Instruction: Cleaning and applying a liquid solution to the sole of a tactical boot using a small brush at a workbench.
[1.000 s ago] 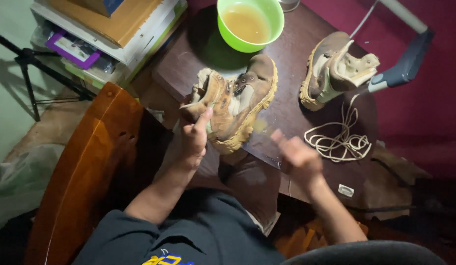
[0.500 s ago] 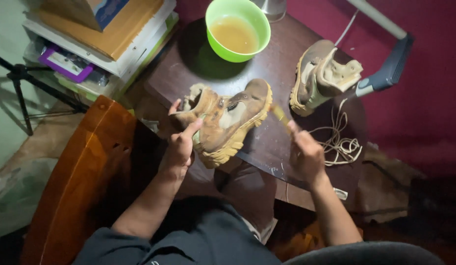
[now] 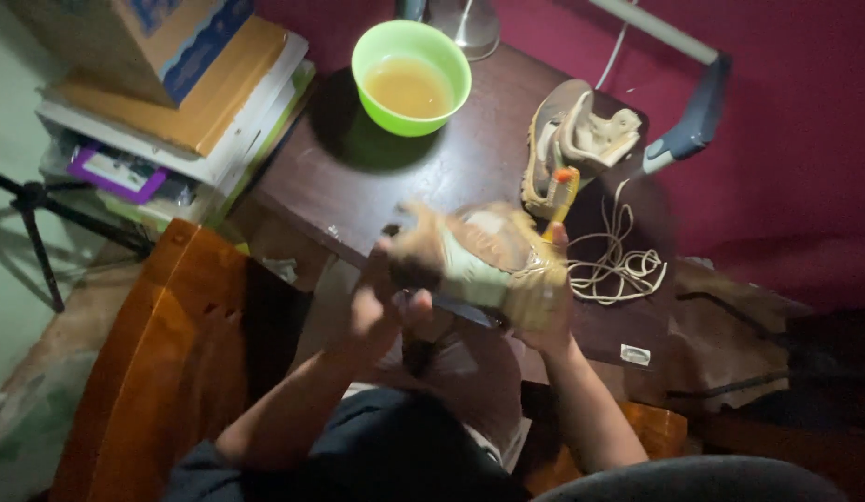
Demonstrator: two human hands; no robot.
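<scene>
Both hands are closed on a tan boot (image 3: 479,265), lifted just above the dark table (image 3: 377,186): the left hand (image 3: 381,302) at its heel end, the right hand (image 3: 544,297) at the toe — also pinching a small brush (image 3: 561,191). Cleaning seems under way; a steady grip is needed for scrubbing.

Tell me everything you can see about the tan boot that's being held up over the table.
The tan suede-like ankle boot is blurred. It lies roughly on its side, lifted above the near edge of the dark wooden table. It looks worn and dusty, with a pale patch on its upper and no laces visible. The left hand grips its left end; the right hand cups its right end, with a thin yellow orange-tipped tool rising just above that hand.
</scene>
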